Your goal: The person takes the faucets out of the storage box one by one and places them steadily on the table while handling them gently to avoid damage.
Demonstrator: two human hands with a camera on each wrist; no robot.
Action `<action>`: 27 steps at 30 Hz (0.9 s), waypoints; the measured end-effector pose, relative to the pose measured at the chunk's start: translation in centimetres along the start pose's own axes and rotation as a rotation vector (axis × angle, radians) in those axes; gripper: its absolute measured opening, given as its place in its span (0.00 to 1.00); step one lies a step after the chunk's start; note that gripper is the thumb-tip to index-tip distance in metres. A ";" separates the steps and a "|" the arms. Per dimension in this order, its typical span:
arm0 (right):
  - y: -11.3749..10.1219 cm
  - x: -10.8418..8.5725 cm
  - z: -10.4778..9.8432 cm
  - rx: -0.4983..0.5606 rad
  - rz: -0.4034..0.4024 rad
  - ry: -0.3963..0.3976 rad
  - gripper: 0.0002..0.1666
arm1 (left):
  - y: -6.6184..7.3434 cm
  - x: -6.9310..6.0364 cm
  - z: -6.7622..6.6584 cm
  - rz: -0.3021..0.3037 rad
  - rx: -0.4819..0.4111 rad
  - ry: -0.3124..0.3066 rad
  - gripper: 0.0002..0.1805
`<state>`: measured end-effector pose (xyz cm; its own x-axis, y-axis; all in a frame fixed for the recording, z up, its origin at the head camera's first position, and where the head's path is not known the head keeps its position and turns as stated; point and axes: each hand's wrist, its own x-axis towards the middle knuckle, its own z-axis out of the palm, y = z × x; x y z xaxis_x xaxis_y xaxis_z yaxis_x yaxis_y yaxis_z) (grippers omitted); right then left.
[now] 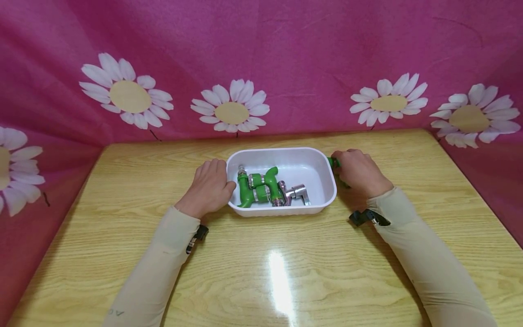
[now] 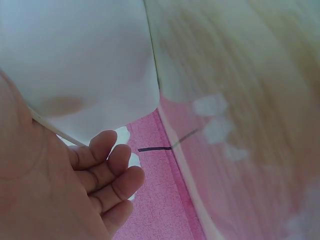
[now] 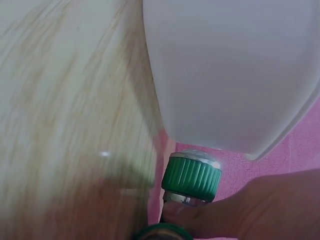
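Note:
A white plastic tub (image 1: 282,210) sits on the wooden table. Inside it lie two green plastic taps (image 1: 247,193) with ribbed collars and a chrome tap (image 1: 300,191). My left hand (image 1: 210,188) grips the tub's left rim, the thumb over the edge; in the left wrist view its curled fingers (image 2: 122,182) show beside the outer wall. Just off the tub's right end, my right hand (image 1: 358,170) holds another green tap (image 1: 334,162), largely covered by the hand. The right wrist view shows that tap's ribbed green collar close to the tub wall.
The wooden table (image 1: 229,263) extends around the tub, with a bright light reflection in front. A pink cloth (image 1: 310,68) with white daisies hangs along the back and sides. Both wrists carry dark straps (image 1: 363,218) over beige sleeves.

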<state>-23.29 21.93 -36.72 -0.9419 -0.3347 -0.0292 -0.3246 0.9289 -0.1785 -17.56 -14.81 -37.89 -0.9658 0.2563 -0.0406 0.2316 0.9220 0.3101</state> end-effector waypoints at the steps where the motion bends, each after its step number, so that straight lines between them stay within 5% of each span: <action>1: 0.0 0.0 0.0 0.002 0.000 0.001 0.11 | 0.0 0.0 0.0 -0.001 -0.001 0.000 0.25; 27: 0.3 0.2 0.5 -0.018 0.004 0.042 0.10 | -0.1 0.1 0.1 0.010 0.011 0.006 0.26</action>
<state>-23.52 22.05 -37.22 -0.9458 -0.3246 0.0112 -0.3221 0.9330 -0.1603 -17.64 -14.87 -37.98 -0.9639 0.2643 -0.0320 0.2429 0.9224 0.3003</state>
